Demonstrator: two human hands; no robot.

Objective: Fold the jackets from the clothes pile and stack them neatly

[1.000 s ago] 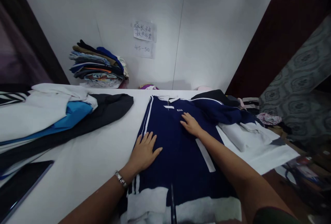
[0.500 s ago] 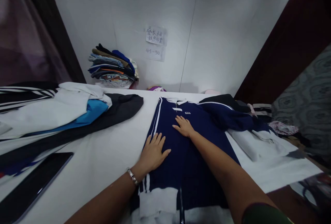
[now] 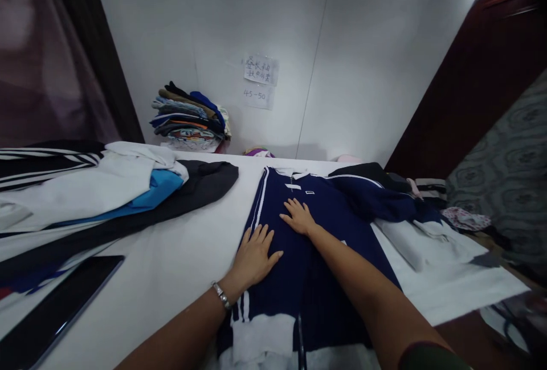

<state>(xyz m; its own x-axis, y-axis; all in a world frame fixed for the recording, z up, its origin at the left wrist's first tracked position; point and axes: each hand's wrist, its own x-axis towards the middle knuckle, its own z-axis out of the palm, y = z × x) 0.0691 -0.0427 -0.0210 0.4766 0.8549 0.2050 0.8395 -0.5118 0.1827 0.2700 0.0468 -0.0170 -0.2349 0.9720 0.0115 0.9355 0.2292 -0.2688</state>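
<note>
A navy jacket [image 3: 333, 210] with a white collar, white side stripes and white cuffs lies spread on the white table [image 3: 171, 279]. Its left sleeve is folded inward along the body, with the cuff [image 3: 264, 336] near the hem; the other sleeve [image 3: 384, 196] stretches out to the right. My left hand [image 3: 256, 256] rests flat on the folded sleeve, fingers spread, a metal bracelet at the wrist. Farther up, below the collar, my right hand [image 3: 299, 217] lies open on the jacket's chest. Neither hand grips the cloth.
Loose garments lie left of the jacket, among them a white one [image 3: 123, 176] and a dark grey one [image 3: 205, 185]. A black phone-like slab [image 3: 60, 313] lies at front left. Folded clothes [image 3: 190, 119] are stacked by the wall. A white garment [image 3: 431, 242] lies right.
My right hand has slid slightly left and toward me over the jacket's chest. My left hand stays nearly in place. The camera view has tilted up a little.
</note>
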